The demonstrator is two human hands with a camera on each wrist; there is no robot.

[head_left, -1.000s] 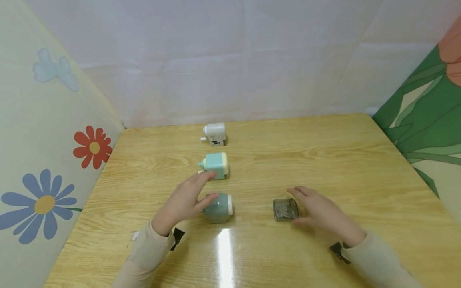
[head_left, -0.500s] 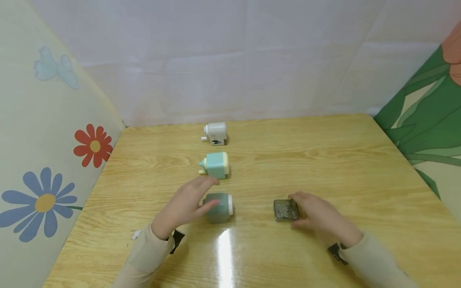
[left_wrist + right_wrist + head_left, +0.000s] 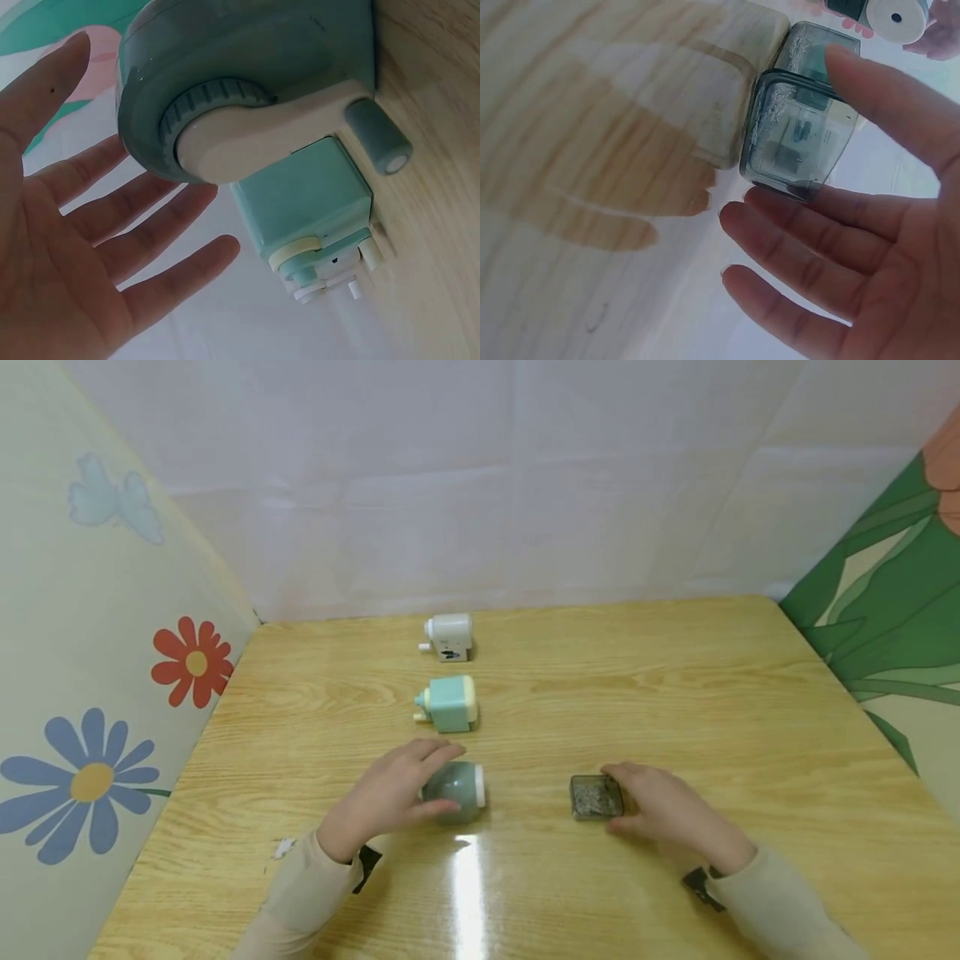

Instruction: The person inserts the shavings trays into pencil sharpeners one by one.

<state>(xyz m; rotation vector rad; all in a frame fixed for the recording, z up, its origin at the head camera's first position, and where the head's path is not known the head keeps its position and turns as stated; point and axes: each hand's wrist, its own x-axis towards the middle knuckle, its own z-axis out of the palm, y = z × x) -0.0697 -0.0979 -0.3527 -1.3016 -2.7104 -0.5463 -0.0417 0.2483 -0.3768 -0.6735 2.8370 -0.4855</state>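
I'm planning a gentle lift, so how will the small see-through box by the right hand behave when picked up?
The see-through box is probably stiff, given its crisp edges, and perhaps slippery, as its walls look glossy. Its flat sides suggest it would slide rather than roll.

We can read no words, numbers or brands in any of the views. On the white sharpener (image 3: 452, 633) we make out a small dark print low on its side, with a fainter mark just above it, both too small for us to read. On the grey-green sharpener (image 3: 255, 49) we see one short dark mark on the casing, and we cannot tell whether it is lettering.
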